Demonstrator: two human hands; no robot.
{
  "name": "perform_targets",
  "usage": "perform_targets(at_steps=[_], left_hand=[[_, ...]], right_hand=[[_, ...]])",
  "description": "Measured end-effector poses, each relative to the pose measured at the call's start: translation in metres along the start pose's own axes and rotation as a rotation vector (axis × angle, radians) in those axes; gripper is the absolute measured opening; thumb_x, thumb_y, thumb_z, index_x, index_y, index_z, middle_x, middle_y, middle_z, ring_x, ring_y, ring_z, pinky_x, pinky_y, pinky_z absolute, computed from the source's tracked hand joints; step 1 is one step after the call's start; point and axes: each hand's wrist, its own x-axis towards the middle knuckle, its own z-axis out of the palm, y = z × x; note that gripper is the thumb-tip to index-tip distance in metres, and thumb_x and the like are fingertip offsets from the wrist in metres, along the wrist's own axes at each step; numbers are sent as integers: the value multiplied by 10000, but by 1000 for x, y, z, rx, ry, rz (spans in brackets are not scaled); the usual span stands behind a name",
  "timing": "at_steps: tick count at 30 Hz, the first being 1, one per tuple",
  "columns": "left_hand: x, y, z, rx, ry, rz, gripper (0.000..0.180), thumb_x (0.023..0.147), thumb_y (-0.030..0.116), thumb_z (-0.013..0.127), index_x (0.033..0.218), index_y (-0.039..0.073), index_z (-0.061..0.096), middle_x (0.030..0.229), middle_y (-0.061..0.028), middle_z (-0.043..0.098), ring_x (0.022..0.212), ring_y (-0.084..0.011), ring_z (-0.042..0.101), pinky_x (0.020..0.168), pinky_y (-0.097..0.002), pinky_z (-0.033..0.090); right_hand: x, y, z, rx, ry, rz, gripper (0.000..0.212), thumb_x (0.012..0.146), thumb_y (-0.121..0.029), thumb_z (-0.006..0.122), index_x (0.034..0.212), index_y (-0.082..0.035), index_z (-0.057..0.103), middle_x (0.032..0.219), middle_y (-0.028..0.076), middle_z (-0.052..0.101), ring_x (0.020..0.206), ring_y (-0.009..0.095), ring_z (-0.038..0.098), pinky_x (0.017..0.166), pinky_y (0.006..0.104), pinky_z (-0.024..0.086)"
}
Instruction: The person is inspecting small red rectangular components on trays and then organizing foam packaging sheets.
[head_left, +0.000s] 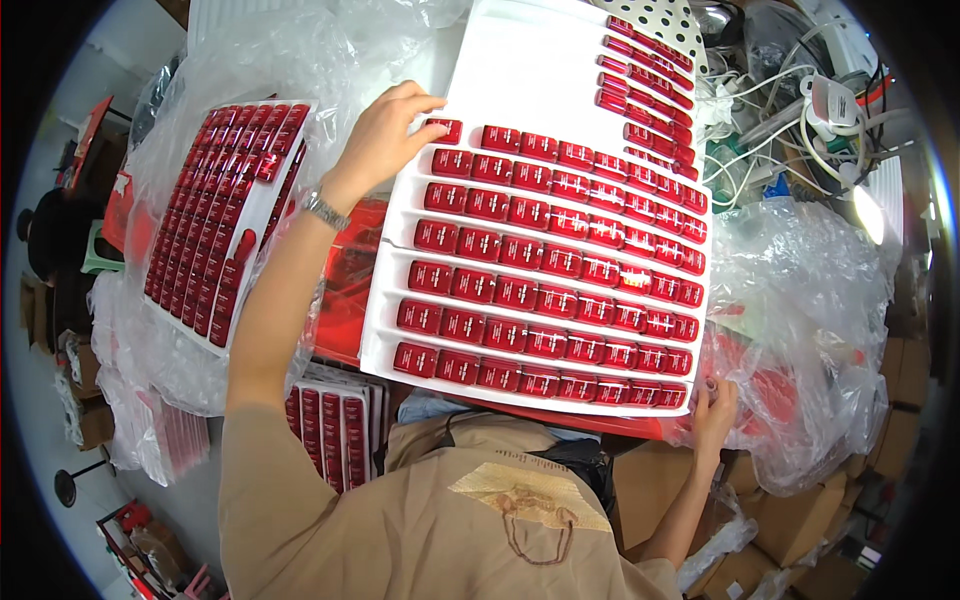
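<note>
A large white tray [378, 330] lies in front of me, filled with rows of small glossy red bottles with pale print. Its upper left part is bare white. My left hand [392, 125] reaches to the left end of the top row, thumb and forefinger closed on a small red bottle [446, 131] there. A gap parts that bottle from the others in its row. Beside the tray's lower right corner is my right hand [713, 415], its fingers bent together. Something small and dark shows at its fingertips, too small to name.
At the left, a second white tray [262, 215] of red bottles lies on clear plastic wrap [340, 50]. More filled trays [340, 425] stand below the red table edge. Crumpled plastic bags [800, 320], white cables [750, 170] and cardboard boxes [800, 515] crowd the right side.
</note>
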Motion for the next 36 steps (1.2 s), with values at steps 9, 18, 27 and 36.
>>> perform_targets(at_steps=[9,18,27,36], left_hand=[[6,14,-5,335,-24,263,246,803,178,649,1000,34,623,908,-67,581,866,-187,563,773,-306,469],[-55,132,30,-690,109,111,279,784,39,668,1038,-8,562,988,-91,572,938,-168,588,792,-280,492],[-37,51,-5,-173,311,0,232,793,104,652,986,0,576,964,-91,538,869,-211,568,793,-313,473],[5,-18,26,-86,33,44,175,759,124,660,860,-11,613,936,-147,568,877,-285,568,798,-355,468]], right_hand=[[95,-100,-47,816,189,119,353,826,-34,617,1169,34,570,928,71,648,770,78,576,635,211,451],[119,-295,-18,705,288,-600,293,770,-13,692,1052,33,626,684,62,572,596,101,550,560,223,454],[102,-279,-28,644,-166,-584,537,836,12,531,1354,-43,401,872,46,590,731,99,540,632,230,457],[120,-235,-22,785,-204,-336,164,886,-33,556,1018,35,624,866,35,620,761,83,557,677,213,451]])
